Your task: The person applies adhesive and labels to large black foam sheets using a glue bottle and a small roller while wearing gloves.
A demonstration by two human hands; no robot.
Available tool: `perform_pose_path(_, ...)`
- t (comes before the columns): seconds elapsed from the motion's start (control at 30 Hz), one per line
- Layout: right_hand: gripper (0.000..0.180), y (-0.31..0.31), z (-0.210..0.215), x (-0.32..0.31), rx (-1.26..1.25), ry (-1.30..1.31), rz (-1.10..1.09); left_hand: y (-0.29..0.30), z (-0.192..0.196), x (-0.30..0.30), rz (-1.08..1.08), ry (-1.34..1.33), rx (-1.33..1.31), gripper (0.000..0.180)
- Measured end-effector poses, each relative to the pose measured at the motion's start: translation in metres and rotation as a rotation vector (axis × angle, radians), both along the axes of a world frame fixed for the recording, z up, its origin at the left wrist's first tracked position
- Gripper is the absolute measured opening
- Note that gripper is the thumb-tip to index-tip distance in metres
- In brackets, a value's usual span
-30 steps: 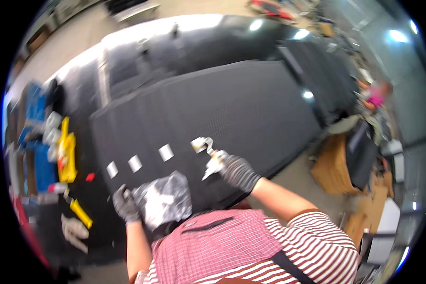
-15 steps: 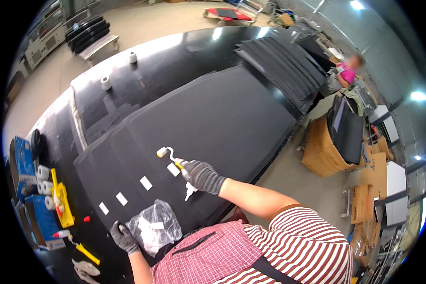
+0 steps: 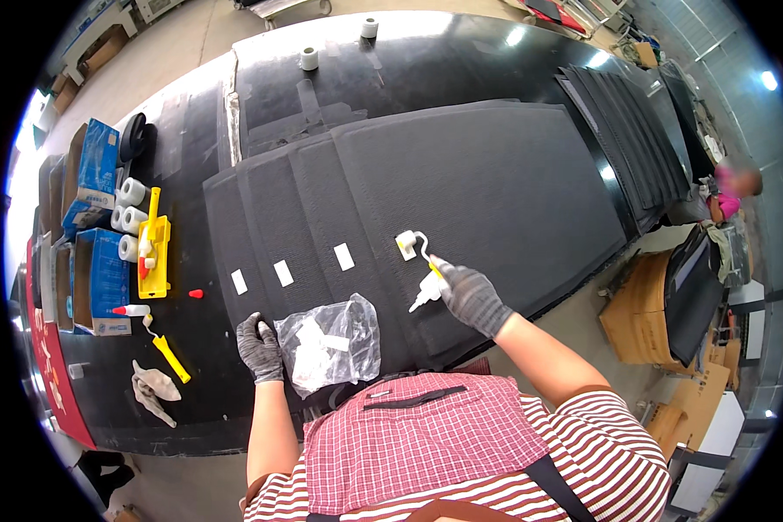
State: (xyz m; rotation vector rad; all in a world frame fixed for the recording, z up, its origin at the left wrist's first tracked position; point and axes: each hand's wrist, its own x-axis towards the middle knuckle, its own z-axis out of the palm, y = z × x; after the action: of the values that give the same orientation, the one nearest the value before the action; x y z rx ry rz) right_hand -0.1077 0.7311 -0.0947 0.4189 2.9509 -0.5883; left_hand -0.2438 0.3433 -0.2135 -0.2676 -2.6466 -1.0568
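In my gloved right hand [image 3: 474, 297] is a small paint roller [image 3: 419, 242] with a white head and yellow handle. Its head overlaps the upper part of a white rectangular piece on the dark textured sheet [image 3: 470, 183]. A white nozzle bottle [image 3: 428, 290] sticks out of the same hand, its tip pointing down to the left. My gloved left hand [image 3: 261, 350] has its fingers curled beside a clear plastic bag [image 3: 329, 344] of white pieces; what is in the fingers, if anything, is hidden. Three more white pieces [image 3: 284, 273] lie in a row across the overlapped sheets.
At left are blue boxes [image 3: 101, 270], white rolls [image 3: 130, 217], a yellow tray [image 3: 157, 278], a red-tipped bottle [image 3: 132, 311], another roller [image 3: 167, 352], a red cap [image 3: 197, 294] and a rag [image 3: 154, 390]. Dark sheets [image 3: 631, 139] are stacked far right, near another person [image 3: 722, 196].
My view has turned, so the table appears shifted right. The roller head has come down from beyond the white piece nearest my right hand to overlap it. The left hand stays beside the bag.
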Motion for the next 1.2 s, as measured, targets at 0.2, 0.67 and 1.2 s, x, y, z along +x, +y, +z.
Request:
perform_pose_path(0.2, 0.043, 0.007, -0.009, -0.018, 0.009, 0.079, -0.004, 0.008, 0.001, -0.004, -0.008, -0.001, -0.03, 0.018)
perform_pose_path(0.67, 0.035, -0.012, 0.005, 0.008, -0.043, 0.066, 0.007, -0.001, 0.004, -0.006, -0.011, -0.026, -0.075, 0.019)
perform_pose_path(1.2, 0.028, -0.01, 0.032, 0.046, -0.82, 0.238, -0.217, -0.029, -0.04, -0.026, -0.037, -0.284, 0.324, 0.024)
